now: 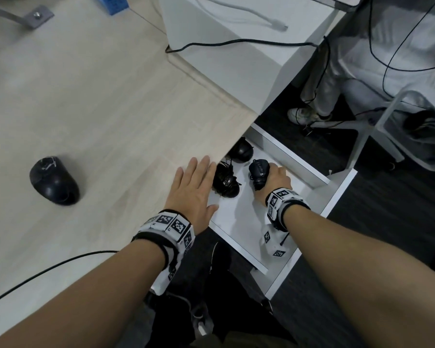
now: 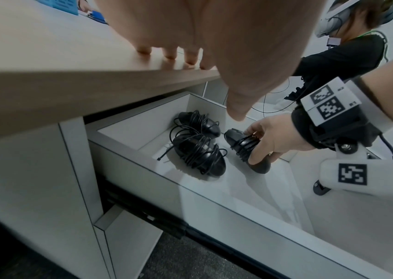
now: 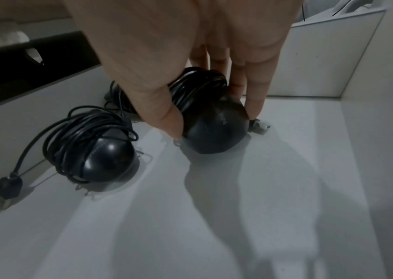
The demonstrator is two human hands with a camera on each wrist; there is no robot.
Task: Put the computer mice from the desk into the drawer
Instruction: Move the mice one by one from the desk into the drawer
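One black mouse [image 1: 53,183] lies on the wooden desk [image 1: 98,96], left of my hands. Under the desk's right edge the white drawer [image 1: 236,222] stands open. Two cable-wrapped black mice lie inside it, one nearer [image 1: 225,180] [image 2: 197,154] [image 3: 95,154] and one behind [image 1: 241,151] [image 2: 197,122]. My right hand [image 1: 274,179] [image 2: 274,137] [image 3: 214,121] grips a third wrapped mouse [image 1: 259,174] [image 2: 243,145] [image 3: 214,132] between thumb and fingers, low over the drawer floor, right of the others. My left hand [image 1: 194,189] lies flat on the desk edge, fingertips [image 2: 169,54] on the wood.
A black cable [image 1: 48,267] crosses the desk's near part. A white cabinet top [image 1: 236,59] with cables adjoins the desk at the back. Another person [image 1: 362,71] sits to the right beside a white chair frame [image 1: 387,116]. A lower drawer [image 2: 128,236] is slightly open.
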